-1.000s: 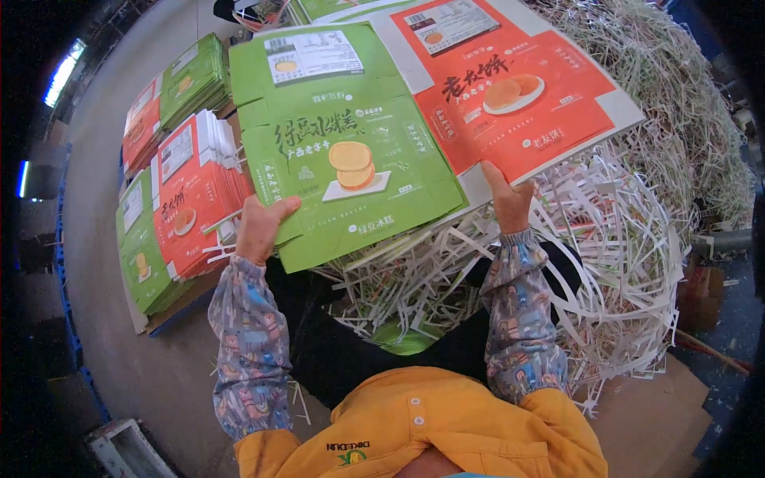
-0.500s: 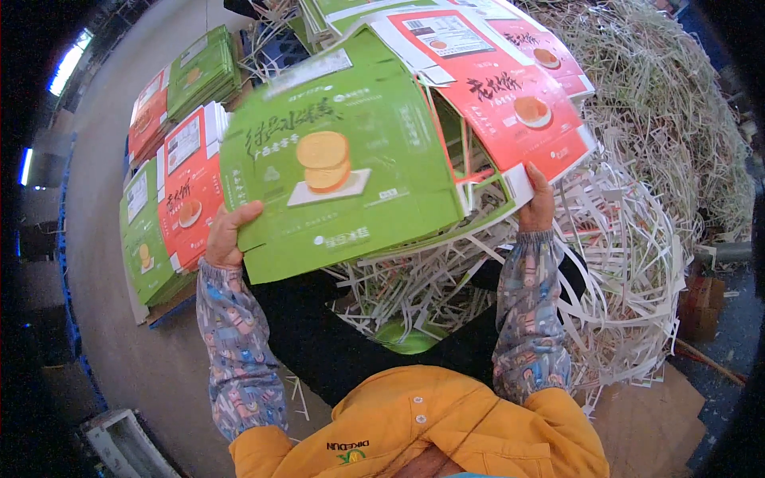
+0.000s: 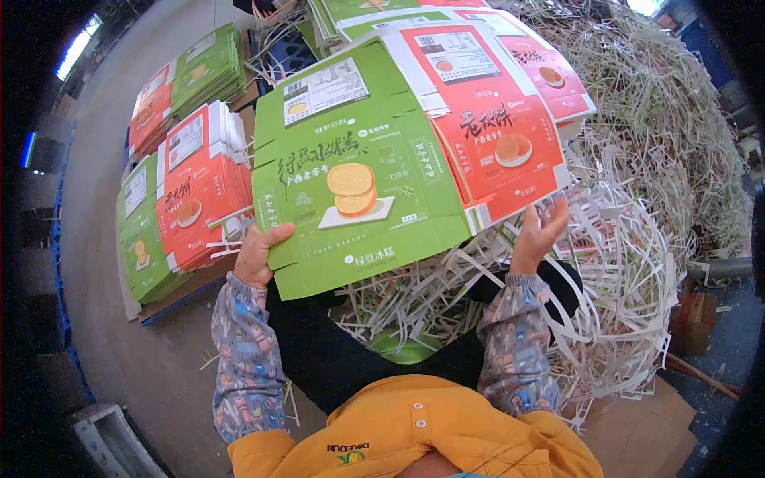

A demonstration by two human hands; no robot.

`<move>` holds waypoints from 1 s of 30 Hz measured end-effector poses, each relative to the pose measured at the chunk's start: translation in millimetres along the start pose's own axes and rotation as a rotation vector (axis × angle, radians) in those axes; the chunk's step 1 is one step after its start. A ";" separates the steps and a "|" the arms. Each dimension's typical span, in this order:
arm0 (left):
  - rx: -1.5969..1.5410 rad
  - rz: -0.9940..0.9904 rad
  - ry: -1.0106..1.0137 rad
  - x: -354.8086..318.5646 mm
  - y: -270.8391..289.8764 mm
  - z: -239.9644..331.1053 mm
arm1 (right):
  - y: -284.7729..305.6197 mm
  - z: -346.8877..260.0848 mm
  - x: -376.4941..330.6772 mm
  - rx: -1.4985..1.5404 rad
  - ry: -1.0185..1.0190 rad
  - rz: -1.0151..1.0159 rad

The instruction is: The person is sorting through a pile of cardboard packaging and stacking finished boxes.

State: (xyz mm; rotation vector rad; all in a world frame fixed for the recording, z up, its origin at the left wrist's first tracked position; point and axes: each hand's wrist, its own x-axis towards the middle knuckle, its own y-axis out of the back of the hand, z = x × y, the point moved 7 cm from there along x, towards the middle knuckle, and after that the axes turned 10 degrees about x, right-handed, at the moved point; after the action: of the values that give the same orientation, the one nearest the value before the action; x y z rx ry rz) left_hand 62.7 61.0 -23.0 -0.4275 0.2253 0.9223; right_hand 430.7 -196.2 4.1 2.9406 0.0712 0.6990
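Note:
A flat green printed carton blank (image 3: 358, 251) with a picture of round yellow cakes spreads in front of me. Its lower left edge is pinched by my left hand (image 3: 263, 253), the thumb on top and the other fingers out of sight beneath. Against its right side lies a red carton blank (image 3: 494, 127), part of a wider printed sheet stack. My right hand (image 3: 539, 233) is just below the red blank's lower right corner, palm up with fingers apart and nothing in it. Shredded paper strips (image 3: 422, 295) fill the space beneath the blanks, above my lap.
Stacks of red carton blanks (image 3: 195, 187) and green carton blanks (image 3: 143, 223) stand at the left on a blue pallet (image 3: 171, 311). A tall heap of paper trimmings (image 3: 653, 119) rises at the right. Flat brown cardboard (image 3: 637, 430) lies at the lower right.
The green blank has gone from tilted and raised to lying flatter beside the red one, closing the gap between them. My right hand has let go of the corner and dropped slightly.

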 end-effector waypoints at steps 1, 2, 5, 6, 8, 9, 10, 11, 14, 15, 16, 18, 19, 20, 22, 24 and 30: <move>-0.002 0.004 0.001 -3.1 -0.2 0.2 | -20.1 -28.8 3.4 0.026 0.102 -0.156; 0.000 0.006 0.002 -3.5 -1.6 -1.3 | -45.5 -52.6 9.4 0.051 0.207 -0.310; 0.002 0.012 -0.004 -8.2 -2.3 2.4 | -131.5 -81.7 30.4 0.065 0.430 -0.590; -0.006 0.000 -0.001 -6.3 -5.4 0.9 | -159.2 -82.8 36.0 0.019 0.478 -0.659; 0.018 0.017 0.007 -9.8 -4.2 1.8 | -217.6 -75.4 36.1 -0.028 0.570 -0.789; 0.040 0.021 0.021 -11.5 -5.0 2.8 | -243.6 -67.7 38.8 -0.019 0.574 -0.788; 0.023 0.010 0.018 -6.3 -12.5 2.3 | -268.6 -52.6 45.6 -0.151 0.598 -0.828; 0.024 0.001 0.011 -4.0 -16.8 2.9 | -290.2 -43.2 51.7 -0.275 0.615 -0.868; -0.005 0.016 0.040 -3.3 -19.1 5.3 | -336.4 -33.2 60.5 -0.427 0.559 -0.870; 0.002 0.029 0.049 -7.4 -15.0 7.4 | -344.4 -34.1 52.1 -0.417 0.548 -0.881; -0.031 0.060 0.072 -10.2 -8.5 7.6 | -351.8 -29.1 45.5 -0.506 0.519 -0.915; -0.045 0.151 0.098 -15.4 11.7 16.6 | -357.8 -27.8 38.5 -0.557 0.503 -0.930; 0.001 0.166 0.108 -11.9 23.8 23.9 | -357.5 -25.3 41.0 -0.571 0.490 -0.939; 0.047 0.182 0.117 -10.6 37.3 32.4 | -356.5 -25.7 42.1 -0.601 0.527 -0.919; 0.141 0.204 0.172 -19.4 61.1 59.3 | -354.7 -24.6 42.1 -0.614 0.598 -0.864; 0.254 0.226 0.161 -32.5 63.4 88.0 | -356.2 -19.0 45.3 -0.613 0.593 -0.875; 0.331 0.355 0.003 -141.6 82.2 108.6 | -363.6 -22.4 37.0 -0.699 0.654 -0.882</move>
State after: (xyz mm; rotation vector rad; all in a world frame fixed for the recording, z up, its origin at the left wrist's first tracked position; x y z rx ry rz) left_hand -86.4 51.2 104.6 -0.0806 0.4589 1.2074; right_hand 446.9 169.5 -5.3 1.6648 0.8903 1.1430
